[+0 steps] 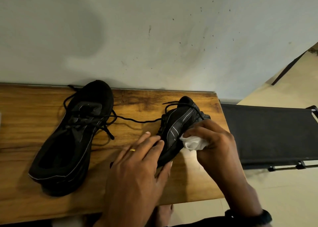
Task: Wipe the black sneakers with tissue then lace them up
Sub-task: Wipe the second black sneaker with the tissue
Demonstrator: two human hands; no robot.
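Two black sneakers lie on a wooden table [25, 123]. The left sneaker [72, 137] rests flat with its opening toward me and its laces loose. The right sneaker [179, 127] is tipped on its side, grey stripes showing. My left hand [139, 171] grips the heel end of that right sneaker, fingers over its top and thumb below. My right hand [211, 140] holds a crumpled white tissue [192, 143] pressed against the sneaker's striped side. A loose black lace [137, 121] runs across the table between the two sneakers.
A pale wall rises straight behind the table. A black fabric cot or bench [268, 133] with a metal frame stands to the right of the table. Beige floor tiles show at the lower right. A black band sits on my right wrist.
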